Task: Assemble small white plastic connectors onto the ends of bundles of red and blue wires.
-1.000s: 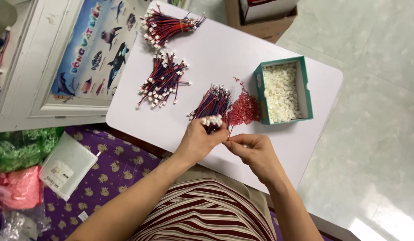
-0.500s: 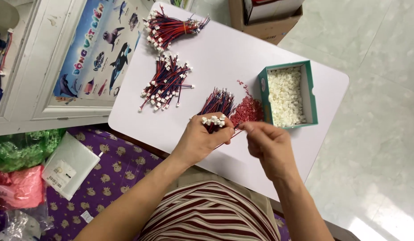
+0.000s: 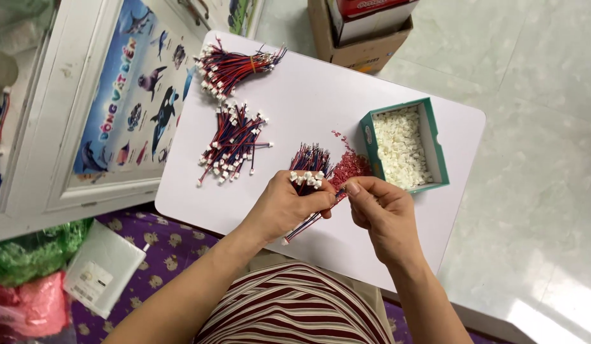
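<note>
A person's left hand (image 3: 284,207) grips a small bundle of red-and-dark wires (image 3: 306,181) with white plugs, while the right hand (image 3: 381,213) pinches one wire end between thumb and forefinger, just above the white worktop (image 3: 308,102). Steady work likely means keeping the bundle fanned and the pinch close to the tip. A green box of white plugs (image 3: 403,148) sits beside them; the wire tip itself is too small to make out
</note>
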